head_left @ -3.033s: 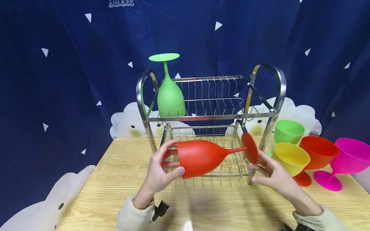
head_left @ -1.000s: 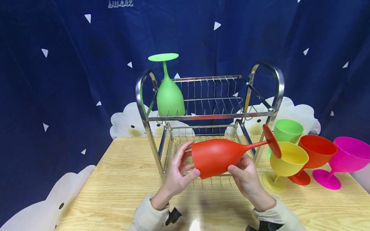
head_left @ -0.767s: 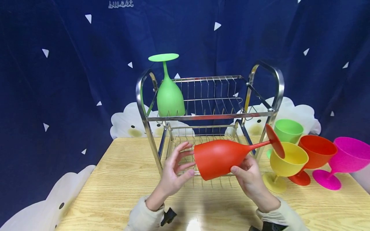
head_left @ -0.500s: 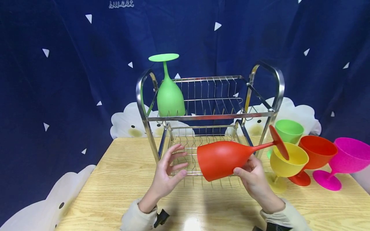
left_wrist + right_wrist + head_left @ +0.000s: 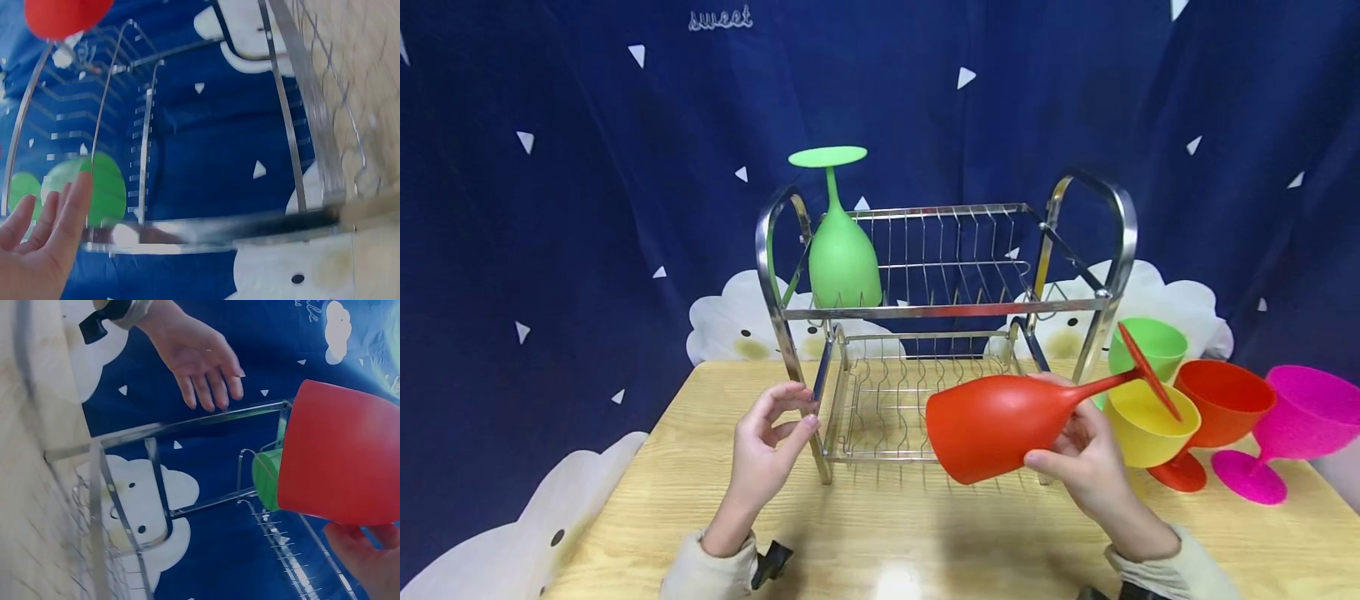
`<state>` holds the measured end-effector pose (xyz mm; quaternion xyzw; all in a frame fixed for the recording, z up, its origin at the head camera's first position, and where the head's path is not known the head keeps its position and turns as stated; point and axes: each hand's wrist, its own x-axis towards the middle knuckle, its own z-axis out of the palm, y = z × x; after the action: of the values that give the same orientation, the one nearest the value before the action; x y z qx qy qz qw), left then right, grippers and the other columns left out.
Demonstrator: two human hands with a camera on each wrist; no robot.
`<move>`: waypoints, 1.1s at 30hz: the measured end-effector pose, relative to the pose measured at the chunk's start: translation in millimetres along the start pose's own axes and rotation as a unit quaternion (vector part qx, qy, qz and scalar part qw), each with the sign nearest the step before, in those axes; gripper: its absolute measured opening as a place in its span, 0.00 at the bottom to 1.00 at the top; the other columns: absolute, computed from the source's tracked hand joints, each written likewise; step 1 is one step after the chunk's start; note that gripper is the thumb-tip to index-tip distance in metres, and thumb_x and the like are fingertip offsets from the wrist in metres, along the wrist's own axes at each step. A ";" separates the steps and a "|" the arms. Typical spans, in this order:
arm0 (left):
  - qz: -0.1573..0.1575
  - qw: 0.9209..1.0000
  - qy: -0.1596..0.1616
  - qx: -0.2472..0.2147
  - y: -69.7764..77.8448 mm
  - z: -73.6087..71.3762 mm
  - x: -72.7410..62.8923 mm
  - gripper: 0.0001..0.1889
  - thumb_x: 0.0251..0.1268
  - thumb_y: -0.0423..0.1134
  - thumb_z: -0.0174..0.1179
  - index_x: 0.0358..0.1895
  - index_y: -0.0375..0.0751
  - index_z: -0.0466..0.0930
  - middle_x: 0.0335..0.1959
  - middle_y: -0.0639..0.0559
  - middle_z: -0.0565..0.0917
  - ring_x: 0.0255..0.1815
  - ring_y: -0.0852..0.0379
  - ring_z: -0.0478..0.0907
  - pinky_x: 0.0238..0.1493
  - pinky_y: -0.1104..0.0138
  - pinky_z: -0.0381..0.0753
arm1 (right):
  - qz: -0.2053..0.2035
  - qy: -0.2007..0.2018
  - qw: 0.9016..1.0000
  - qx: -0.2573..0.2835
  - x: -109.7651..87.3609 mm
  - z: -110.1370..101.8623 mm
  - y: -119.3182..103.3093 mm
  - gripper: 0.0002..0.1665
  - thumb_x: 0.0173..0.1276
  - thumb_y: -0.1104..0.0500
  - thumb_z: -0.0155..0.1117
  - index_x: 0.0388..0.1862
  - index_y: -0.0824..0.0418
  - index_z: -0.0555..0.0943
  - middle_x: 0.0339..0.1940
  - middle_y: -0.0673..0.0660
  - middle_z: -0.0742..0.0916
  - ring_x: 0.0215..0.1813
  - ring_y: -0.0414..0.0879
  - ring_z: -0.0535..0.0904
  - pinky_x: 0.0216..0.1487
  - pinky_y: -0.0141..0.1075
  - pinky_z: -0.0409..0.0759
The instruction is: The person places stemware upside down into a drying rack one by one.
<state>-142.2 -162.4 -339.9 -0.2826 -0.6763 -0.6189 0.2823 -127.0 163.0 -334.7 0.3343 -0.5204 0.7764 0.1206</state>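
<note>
My right hand grips a red plastic goblet low on its bowl near the stem. The goblet lies nearly sideways in the air before the rack, rim tipped down to the left and foot up to the right. In the right wrist view its bowl fills much of the right side. My left hand is apart from it at the rack's front left leg, fingers loosely bent around nothing. On the upper tier's left end, a green goblet stands upside down in the two-tier metal dish rack.
At the table's right, upright goblets stand close together: a yellow one, a green one, a red one and a magenta one. The held goblet's foot overlaps the yellow one. A dark blue curtain hangs behind the wooden table.
My right hand has moved from the goblet's foot to its bowl. My left hand has let go of the rim end and drawn away left, while the goblet has shifted right and tilted rim-down.
</note>
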 end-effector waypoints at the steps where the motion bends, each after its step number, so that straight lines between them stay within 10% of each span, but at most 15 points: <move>1: 0.004 1.000 0.019 0.002 -0.1 -3.0 0.6 0.15 0.51 0.15 0.54 0.45 0.18 0.68 0.38 0.49 0.78 0.37 0.59 0.78 0.33 0.71 0.81 | -0.005 -0.002 1.000 -0.006 0.9 -0.6 -1.9 0.38 0.47 0.79 0.65 0.60 0.67 0.68 0.50 0.58 0.81 0.46 0.47 0.79 0.43 0.35 0.80; 8: -0.040 0.985 0.130 0.108 -7.9 -18.4 3.6 0.17 0.53 0.20 0.57 0.49 0.25 0.71 0.39 0.54 0.77 0.39 0.61 0.77 0.37 0.78 0.77 | -0.020 -0.017 0.995 -0.092 12.4 -2.8 -22.0 0.37 0.48 0.81 0.61 0.60 0.67 0.69 0.51 0.56 0.81 0.44 0.46 0.80 0.39 0.34 0.81; 15: -0.107 0.987 0.084 0.086 -17.7 -15.4 9.8 0.19 0.58 0.23 0.56 0.54 0.26 0.70 0.43 0.37 0.77 0.41 0.63 0.76 0.38 0.76 0.78 | -0.017 -0.029 0.989 -0.143 29.0 1.6 -43.0 0.36 0.49 0.81 0.57 0.60 0.66 0.70 0.46 0.54 0.83 0.42 0.45 0.81 0.38 0.34 0.81; 33: -0.079 0.987 0.082 0.111 -35.2 -7.8 14.5 0.08 0.60 0.24 0.54 0.42 0.22 0.75 0.29 0.36 0.78 0.32 0.65 0.77 0.30 0.71 0.81 | -0.030 -0.100 0.979 -0.177 90.2 33.5 -76.2 0.31 0.52 0.73 0.58 0.59 0.70 0.69 0.48 0.57 0.81 0.42 0.49 0.81 0.39 0.37 0.81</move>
<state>-177.5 -172.3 -352.6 -0.1435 -0.7357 -0.5811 0.3169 -140.4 151.4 -213.2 0.3990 -0.6486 0.6310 0.1482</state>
